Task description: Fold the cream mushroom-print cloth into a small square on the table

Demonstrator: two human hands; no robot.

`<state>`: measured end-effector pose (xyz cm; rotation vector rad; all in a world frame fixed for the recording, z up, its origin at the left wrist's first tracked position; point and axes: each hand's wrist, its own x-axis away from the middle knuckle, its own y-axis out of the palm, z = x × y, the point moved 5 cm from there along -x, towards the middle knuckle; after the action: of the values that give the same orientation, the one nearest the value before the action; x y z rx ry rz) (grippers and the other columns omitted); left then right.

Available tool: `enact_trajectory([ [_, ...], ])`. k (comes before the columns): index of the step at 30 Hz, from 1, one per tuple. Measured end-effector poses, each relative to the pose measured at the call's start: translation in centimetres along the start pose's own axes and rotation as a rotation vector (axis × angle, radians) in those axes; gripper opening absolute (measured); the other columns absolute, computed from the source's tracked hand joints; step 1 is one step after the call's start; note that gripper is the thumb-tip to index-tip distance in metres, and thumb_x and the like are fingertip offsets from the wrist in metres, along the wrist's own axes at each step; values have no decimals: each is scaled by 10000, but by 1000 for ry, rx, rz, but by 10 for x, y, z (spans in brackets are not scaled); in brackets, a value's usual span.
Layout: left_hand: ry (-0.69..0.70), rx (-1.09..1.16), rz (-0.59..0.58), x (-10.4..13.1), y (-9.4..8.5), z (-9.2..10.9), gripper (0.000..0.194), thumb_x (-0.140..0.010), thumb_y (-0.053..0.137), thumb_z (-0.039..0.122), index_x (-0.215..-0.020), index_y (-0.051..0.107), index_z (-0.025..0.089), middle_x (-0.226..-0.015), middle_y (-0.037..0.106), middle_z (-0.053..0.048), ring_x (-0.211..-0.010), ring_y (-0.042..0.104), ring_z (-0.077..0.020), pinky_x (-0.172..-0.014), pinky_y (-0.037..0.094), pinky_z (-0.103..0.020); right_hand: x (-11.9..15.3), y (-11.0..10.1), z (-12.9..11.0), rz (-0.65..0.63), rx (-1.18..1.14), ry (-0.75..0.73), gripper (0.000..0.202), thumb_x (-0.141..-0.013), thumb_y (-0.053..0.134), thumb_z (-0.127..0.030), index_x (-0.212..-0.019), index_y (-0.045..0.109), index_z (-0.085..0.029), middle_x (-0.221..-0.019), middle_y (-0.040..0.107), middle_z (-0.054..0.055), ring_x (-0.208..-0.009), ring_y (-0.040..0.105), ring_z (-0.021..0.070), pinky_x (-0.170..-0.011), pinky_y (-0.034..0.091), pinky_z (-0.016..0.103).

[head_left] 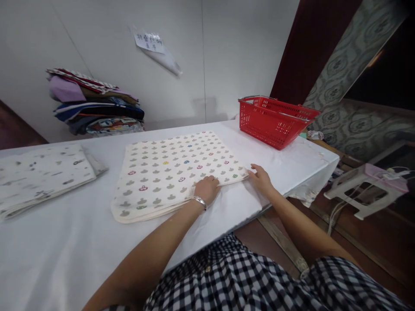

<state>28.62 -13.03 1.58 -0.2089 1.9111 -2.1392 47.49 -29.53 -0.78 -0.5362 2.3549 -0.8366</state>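
Note:
A stack of folded cream cloth (175, 166) with grey printed shapes and a few coloured ones lies flat on the white-covered table. My left hand (207, 189), with a silver bangle at the wrist, rests on its near edge, fingers lying over the fabric. At the near right corner is my right hand (260, 179); its fingers are apart and the tips touch the corner. Several layers show along the near edge. To the left lies another folded white cloth (45, 172) with a scattered dark print.
A red plastic basket (272, 123) stands at the table's back right. Piled folded fabrics (97, 106) are against the wall at back left. A paper sign (151, 42) hangs partly loose on the wall. Right of the table (207, 231), a white stool (366, 190) holds a pink item and cables.

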Motion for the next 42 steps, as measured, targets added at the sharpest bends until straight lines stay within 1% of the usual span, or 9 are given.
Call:
enact_trajectory([
  [2,-69,38,-22,-6,0,-2,321,-912,340,374,-931,608,198,-999,589,-57,-930,543,-201,-714,433,-308,12,-4,-9,62,15,-83,318,-841,473,-359,-1071,570,-162,-979,598,74,-636,520,132,-648,453,287],
  [3,-105,58,-34,-9,1,-4,337,-916,324,374,-926,611,198,-993,595,-55,-920,551,-197,-707,434,-304,18,-3,-16,43,15,-133,264,-844,464,-328,-1013,587,-166,-924,604,62,-655,526,140,-658,449,282],
  [8,-165,113,-43,-13,0,-9,319,-907,335,359,-953,614,212,-1009,610,-47,-916,567,-198,-706,437,-297,40,17,-55,-257,127,-372,197,-864,435,-208,-890,631,-204,-854,623,29,-800,556,147,-729,422,248],
  [13,-153,109,-3,-11,1,-8,307,-900,355,365,-948,617,211,-985,620,-46,-909,568,-199,-704,431,-295,34,31,-76,-350,375,-394,214,-892,446,-223,-949,652,-224,-949,622,40,-904,549,160,-735,406,246],
  [23,-135,118,20,-10,-1,-7,282,-893,360,344,-922,614,225,-963,625,-35,-890,565,-185,-692,420,-278,26,40,-92,-501,474,-466,264,-923,416,-272,-1032,652,-226,-988,614,59,-912,538,172,-712,370,252],
  [27,-136,106,9,-11,-2,-7,267,-889,369,331,-933,609,222,-975,621,-37,-898,564,-188,-700,424,-283,24,41,-96,-544,472,-431,270,-931,400,-279,-1043,637,-212,-1006,611,60,-913,530,168,-711,351,249],
  [30,-139,90,12,-11,-4,-6,257,-886,375,323,-926,606,218,-976,620,-39,-899,564,-190,-700,426,-286,22,43,-98,-546,471,-428,266,-931,388,-243,-1025,632,-193,-1023,608,64,-925,529,170,-718,348,251],
  [37,-142,82,4,-10,-6,-5,273,-894,361,343,-912,602,217,-980,616,-46,-912,563,-197,-697,425,-294,26,43,-96,-502,486,-560,242,-925,366,-174,-1007,594,-171,-1012,584,75,-929,512,170,-731,358,257],
  [42,-130,75,5,-9,-9,-2,263,-893,362,321,-929,600,214,-978,612,-49,-917,560,-196,-707,427,-293,31,36,-86,-517,398,-423,242,-939,349,-227,-986,583,-186,-1007,594,56,-899,531,161,-725,365,256],
])
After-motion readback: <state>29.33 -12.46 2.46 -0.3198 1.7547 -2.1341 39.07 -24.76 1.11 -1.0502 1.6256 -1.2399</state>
